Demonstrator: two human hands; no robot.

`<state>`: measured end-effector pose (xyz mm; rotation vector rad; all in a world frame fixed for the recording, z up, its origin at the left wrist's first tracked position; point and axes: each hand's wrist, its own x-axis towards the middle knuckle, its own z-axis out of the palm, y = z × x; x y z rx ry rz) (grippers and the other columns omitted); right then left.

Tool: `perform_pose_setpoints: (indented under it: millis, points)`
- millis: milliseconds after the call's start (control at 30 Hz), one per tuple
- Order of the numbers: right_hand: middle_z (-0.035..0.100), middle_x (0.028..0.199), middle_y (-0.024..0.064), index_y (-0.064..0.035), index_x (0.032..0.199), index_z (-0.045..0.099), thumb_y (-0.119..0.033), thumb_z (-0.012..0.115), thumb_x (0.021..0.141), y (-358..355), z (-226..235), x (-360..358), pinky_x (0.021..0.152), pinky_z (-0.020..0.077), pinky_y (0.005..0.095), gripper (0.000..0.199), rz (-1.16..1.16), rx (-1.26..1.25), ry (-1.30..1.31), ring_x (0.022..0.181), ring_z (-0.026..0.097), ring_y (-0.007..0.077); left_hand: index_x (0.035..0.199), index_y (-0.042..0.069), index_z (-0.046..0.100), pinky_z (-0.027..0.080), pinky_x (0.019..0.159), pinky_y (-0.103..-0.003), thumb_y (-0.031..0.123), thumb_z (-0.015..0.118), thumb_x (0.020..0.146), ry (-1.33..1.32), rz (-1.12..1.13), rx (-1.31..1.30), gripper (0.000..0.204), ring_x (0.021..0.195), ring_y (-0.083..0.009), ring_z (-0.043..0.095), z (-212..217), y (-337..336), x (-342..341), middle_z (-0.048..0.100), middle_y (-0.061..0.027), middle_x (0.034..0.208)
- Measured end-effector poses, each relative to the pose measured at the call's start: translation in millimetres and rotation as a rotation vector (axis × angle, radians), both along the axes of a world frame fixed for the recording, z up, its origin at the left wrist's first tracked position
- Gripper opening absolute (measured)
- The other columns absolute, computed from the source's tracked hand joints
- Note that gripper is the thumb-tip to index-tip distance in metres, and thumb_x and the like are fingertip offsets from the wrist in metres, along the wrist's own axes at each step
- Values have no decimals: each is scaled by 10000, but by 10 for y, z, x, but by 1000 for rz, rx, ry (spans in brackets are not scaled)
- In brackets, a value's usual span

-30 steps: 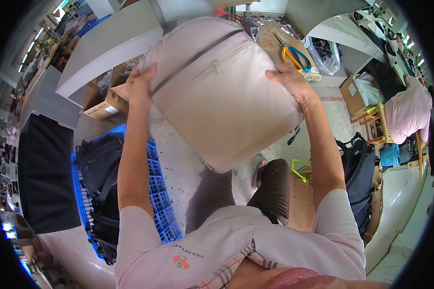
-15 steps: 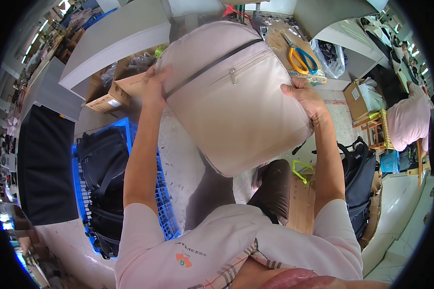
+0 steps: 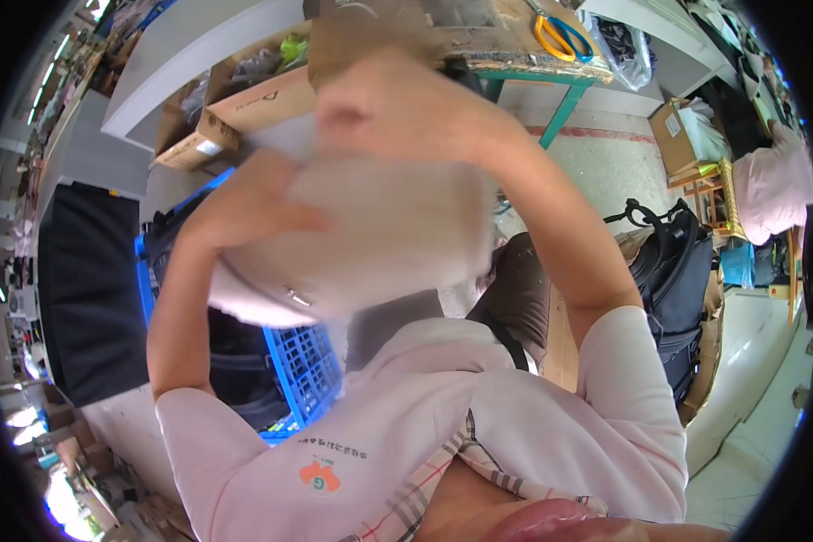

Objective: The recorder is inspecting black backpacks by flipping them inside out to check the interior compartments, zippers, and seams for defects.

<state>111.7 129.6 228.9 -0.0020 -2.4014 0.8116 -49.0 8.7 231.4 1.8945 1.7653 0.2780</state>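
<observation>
A beige bag [image 3: 397, 226] with a zipper pull hangs tilted in front of me, smeared by motion. At its left part my left hand [image 3: 248, 203] is closed, the thumb lying over the fabric. My right hand [image 3: 397, 108] has crossed to the bag's upper edge. Its fingers look curled, but blur hides what they hold. The bag's far side is out of sight.
Scissors [image 3: 562, 38] with yellow and blue handles lie on a worn bench [image 3: 515, 65]. An open carton [image 3: 266, 104] stands at far left. Black bags fill a blue crate [image 3: 307, 375] on my left; a black backpack [image 3: 668, 280] stands at my right.
The bag has turned over and come lower and nearer, its zipper pull now at the lower left. My right hand has swung left across it; my left hand has dropped.
</observation>
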Motion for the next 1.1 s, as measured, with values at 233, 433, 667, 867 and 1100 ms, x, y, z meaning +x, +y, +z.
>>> perform_pose_setpoints:
  millis: [233, 433, 667, 867, 1100]
  points:
    - [579, 632, 56, 18, 774, 584, -217, 552, 785, -215, -640, 724, 550, 420, 237, 237, -282, -827, -61, 581, 523, 106, 1070, -43, 475, 472, 753, -338, 195, 681, 640, -864, 835, 485, 533, 808, -235, 582, -62, -1972, -649, 575, -147, 955]
    - [534, 957, 105, 33, 1163, 395, -262, 594, 755, -897, -1248, 712, 703, 409, 242, 541, 294, -1004, -196, 820, 494, 118, 1148, -41, 419, 404, 850, -449, 260, 640, 684, -1398, 909, 939, 596, 986, -316, 498, -770, -2194, -412, 505, -166, 1103]
    - [563, 616, -17, 3, 701, 604, -1, 620, 654, -493, -1213, 695, 468, 373, 198, 50, -391, -1155, 118, 525, 467, 35, 1187, -53, 359, 366, 905, -465, 77, 585, 596, -1902, 382, 742, 647, 1028, -351, 467, -1208, -1221, -357, 462, -201, 1139]
    - [602, 662, 48, 24, 774, 619, 16, 617, 649, 359, -761, 824, 521, 446, 222, 125, -540, -928, 169, 560, 541, 84, 1157, -41, 402, 308, 956, -411, -10, 577, 565, -1835, 407, 649, 618, 1064, -310, 442, -1227, -321, -298, 497, -157, 1110]
    - [600, 658, 86, 56, 759, 606, 9, 660, 628, 1032, -544, 763, 515, 459, 242, 149, -555, -928, 89, 544, 555, 127, 1088, -24, 475, 352, 923, -369, -27, 584, 558, -1944, 461, 608, 541, 1011, -283, 483, -1341, 305, -199, 533, -125, 1065]
